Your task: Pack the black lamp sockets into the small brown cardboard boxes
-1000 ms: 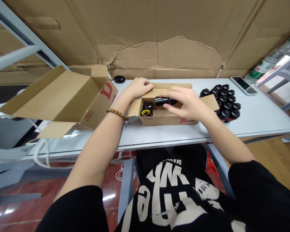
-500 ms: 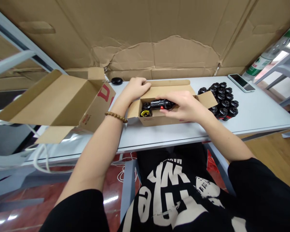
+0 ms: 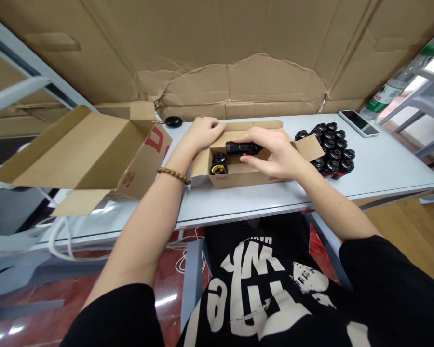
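Note:
My right hand (image 3: 277,152) grips a black flashlight (image 3: 238,148) with a small red button, its fingers and thumb closed round it. The flashlight is held lengthwise over the opening of a small cardboard box (image 3: 238,180) with its flaps spread. At the box's left end stand a black flashlight (image 3: 220,158) and another one with a yellow ring (image 3: 217,169). My left hand (image 3: 205,131) is at the box's back left corner, fingers curled against the cardboard. Its fingertips are partly hidden.
To the right stands a tight cluster of several black flashlights (image 3: 331,144). Behind it lie a phone (image 3: 359,123) and a plastic bottle (image 3: 383,99). A larger open carton (image 3: 141,159) is on the left, near a round black object (image 3: 173,121). A cardboard wall (image 3: 275,33) closes off the back.
My right hand has lifted the flashlight slightly and levelled it, showing more of the box's inside. My left hand has stayed in place.

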`<state>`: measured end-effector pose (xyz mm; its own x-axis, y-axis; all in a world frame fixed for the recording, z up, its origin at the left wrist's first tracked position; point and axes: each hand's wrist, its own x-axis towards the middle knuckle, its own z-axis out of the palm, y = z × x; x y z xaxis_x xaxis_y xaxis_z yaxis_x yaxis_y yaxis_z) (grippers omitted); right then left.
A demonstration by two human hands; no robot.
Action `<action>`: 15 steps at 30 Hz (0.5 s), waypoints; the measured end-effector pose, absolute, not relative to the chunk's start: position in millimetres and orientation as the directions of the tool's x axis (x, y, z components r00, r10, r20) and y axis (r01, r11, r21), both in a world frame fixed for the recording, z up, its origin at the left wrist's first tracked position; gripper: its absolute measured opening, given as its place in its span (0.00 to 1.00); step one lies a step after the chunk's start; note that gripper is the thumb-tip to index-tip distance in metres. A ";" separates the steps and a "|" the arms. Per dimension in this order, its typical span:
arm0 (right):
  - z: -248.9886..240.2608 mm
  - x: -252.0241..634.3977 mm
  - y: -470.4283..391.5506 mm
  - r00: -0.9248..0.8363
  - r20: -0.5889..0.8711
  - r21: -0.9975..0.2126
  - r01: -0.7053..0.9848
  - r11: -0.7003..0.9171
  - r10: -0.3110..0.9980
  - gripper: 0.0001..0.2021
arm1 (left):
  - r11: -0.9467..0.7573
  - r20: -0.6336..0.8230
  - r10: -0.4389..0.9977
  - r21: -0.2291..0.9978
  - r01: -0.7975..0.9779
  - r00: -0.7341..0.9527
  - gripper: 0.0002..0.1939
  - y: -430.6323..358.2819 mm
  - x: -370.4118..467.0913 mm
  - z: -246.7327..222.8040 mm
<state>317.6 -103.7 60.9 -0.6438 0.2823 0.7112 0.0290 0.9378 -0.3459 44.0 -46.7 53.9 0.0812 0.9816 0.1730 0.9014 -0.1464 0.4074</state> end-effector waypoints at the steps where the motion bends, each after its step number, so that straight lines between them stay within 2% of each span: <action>1: 60.3 317.4 -103.2 -0.647 0.713 -0.342 0.014 0.939 0.270 0.14 | -0.147 0.172 0.982 0.409 0.901 0.082 0.21 -46.3 44.0 53.0; 3: 59.3 317.0 -101.7 -0.663 0.698 -0.346 0.017 0.938 0.269 0.15 | -0.145 0.170 0.982 0.412 0.900 0.080 0.23 -45.6 44.2 51.3; 8: 58.6 317.0 -100.2 -0.677 0.637 -0.391 0.127 0.912 0.367 0.19 | -0.141 0.181 0.981 0.416 0.898 0.070 0.26 -42.4 42.4 46.1; 15: 60.7 318.0 -107.5 -0.662 0.659 -0.399 0.094 0.912 0.357 0.17 | -0.138 0.192 0.980 0.473 0.870 0.051 0.26 -35.3 37.5 37.1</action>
<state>318.0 -107.5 60.7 -0.6624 0.3565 0.6588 0.0937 0.9120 -0.3993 37.5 -35.3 37.1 0.0512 0.9801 0.1919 0.8700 -0.1381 0.4732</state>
